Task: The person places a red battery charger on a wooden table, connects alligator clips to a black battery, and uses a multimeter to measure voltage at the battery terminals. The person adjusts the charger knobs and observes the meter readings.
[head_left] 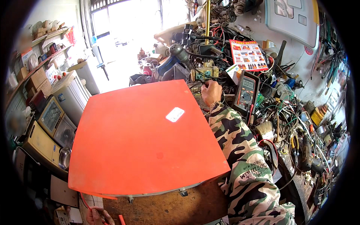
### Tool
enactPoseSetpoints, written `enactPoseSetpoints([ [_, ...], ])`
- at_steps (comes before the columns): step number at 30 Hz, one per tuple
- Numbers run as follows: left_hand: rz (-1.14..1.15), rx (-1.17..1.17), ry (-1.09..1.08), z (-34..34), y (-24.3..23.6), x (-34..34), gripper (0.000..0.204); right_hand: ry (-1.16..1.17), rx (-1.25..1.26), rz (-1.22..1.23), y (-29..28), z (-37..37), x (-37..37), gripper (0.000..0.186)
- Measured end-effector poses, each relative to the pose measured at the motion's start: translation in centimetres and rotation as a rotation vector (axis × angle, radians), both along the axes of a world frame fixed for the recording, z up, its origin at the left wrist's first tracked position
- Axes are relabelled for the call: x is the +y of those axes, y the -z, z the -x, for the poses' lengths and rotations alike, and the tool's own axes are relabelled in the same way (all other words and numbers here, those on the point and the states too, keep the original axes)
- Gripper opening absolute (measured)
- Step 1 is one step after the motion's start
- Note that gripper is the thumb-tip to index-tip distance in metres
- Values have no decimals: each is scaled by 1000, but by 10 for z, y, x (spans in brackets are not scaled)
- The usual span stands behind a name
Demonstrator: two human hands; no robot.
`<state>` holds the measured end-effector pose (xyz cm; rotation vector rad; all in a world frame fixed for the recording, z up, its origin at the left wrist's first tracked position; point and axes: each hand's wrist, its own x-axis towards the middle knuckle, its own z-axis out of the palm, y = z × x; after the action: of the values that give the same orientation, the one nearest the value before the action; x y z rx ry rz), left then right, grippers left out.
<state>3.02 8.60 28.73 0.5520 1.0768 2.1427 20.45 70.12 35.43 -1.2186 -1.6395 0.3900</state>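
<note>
A large orange-red box or casing with a small white label sits on the wooden bench, small dark feet or clips showing under its front edge. At its near left corner, my left hand pinches a thin red cable. Just beside that hand is a red rod-like piece. My right hand reaches past the box's far right side with its fingers curled, close to a yellowish socket unit; whatever its fingertips hold is hidden. Right of that hand stands a multimeter with its display lit.
Tangled wires and tools crowd the right side, among them a paintbrush and pliers. A printed red-and-white sheet lies behind the multimeter. Old appliances and a loaded shelf line the left; a bright doorway is behind.
</note>
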Motion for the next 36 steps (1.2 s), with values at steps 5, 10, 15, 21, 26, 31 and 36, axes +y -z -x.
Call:
enactPoseSetpoints([
  [5,-10,-131,10,-2,-3,1,44,-26,-109,-49,-6,-1,6,21],
  [10,-10,-124,75,6,3,-7,45,-18,-174,-106,-22,1,-1,27],
  [15,-158,-312,262,6,-6,-6,48,66,-261,-205,-22,7,7,23],
  [21,-132,-337,321,18,4,-23,46,99,-275,-262,-19,22,22,13],
  [26,150,57,-111,-9,4,-13,35,203,-248,-559,-9,33,39,13],
  [31,339,262,-401,-48,-39,46,31,-97,-463,-260,-18,-23,53,46],
  [36,280,339,-360,-46,-38,44,32,-233,-314,-18,-64,-55,-28,36],
])
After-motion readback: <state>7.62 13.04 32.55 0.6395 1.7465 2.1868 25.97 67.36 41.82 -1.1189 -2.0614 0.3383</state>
